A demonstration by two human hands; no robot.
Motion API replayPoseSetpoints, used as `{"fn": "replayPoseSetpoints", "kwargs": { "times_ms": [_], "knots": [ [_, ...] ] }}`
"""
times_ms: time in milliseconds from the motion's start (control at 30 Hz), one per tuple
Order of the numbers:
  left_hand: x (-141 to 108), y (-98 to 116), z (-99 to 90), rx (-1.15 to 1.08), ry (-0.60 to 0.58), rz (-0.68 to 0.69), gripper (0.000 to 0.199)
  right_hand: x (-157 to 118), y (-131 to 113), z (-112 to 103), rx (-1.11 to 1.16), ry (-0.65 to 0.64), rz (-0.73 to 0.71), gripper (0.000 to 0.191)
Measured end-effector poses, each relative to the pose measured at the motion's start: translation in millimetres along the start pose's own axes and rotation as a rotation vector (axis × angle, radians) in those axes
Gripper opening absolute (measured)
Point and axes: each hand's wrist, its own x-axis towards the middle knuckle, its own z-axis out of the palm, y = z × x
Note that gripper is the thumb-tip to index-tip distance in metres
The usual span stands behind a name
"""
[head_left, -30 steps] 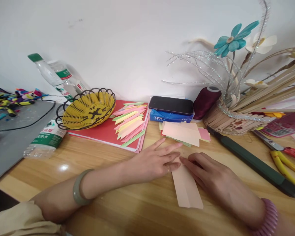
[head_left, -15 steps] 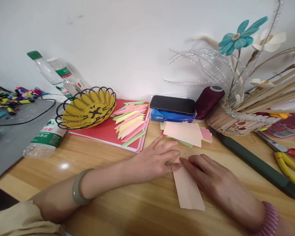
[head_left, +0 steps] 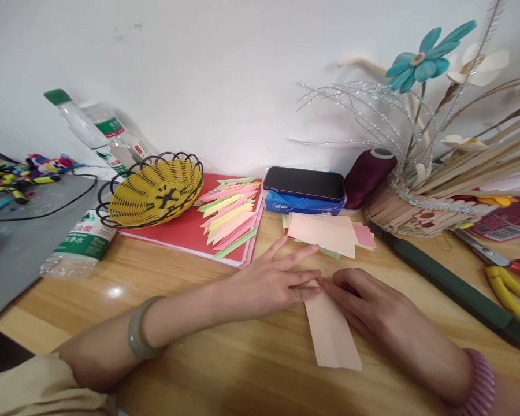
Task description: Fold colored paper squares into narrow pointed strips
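A pale peach strip of paper (head_left: 333,338) with a lengthwise crease lies on the wooden table, its upper end under my fingers. My left hand (head_left: 271,284) is open, fingers spread, with some fingertips resting on that upper end. From the right, my right hand (head_left: 379,315) is closed, its fingertips gripping the strip's upper right edge beside the left fingers; its thumb is mostly hidden. Just beyond my hands lies a stack of cut papers (head_left: 323,232), peach on top with pink and green edges below.
Folded colored papers (head_left: 231,216) lie on red sheets (head_left: 186,240) beside a yellow basket (head_left: 156,193). A phone (head_left: 304,182) rests on a blue tissue pack (head_left: 286,202). A dark green bar-like tool (head_left: 450,283), scissors (head_left: 500,283), thread cone (head_left: 368,179) and bottle (head_left: 84,240) stand around.
My left fingers have straightened and spread, and now lie flatter over the strip's upper end. The right hand and the strip stay nearly in place.
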Motion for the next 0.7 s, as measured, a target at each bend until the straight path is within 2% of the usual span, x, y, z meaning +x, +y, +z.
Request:
{"fn": "replayPoseSetpoints", "kwargs": {
  "times_ms": [167,500,700],
  "knots": [
    [0.1,-0.5,-1.9,-0.008,-0.010,0.016,0.027,-1.9,1.1,-1.6,0.079,-0.050,0.041,0.027],
    [1.7,2.0,-2.5,0.055,0.003,0.032,0.024,-10.6,-1.2,-2.3,0.038,0.036,0.023,0.033],
    [0.2,0.2,0.3,0.041,0.011,0.047,0.025,-26.2,-0.8,-5.5,-0.022,0.023,0.020,0.037]
  ]
}}
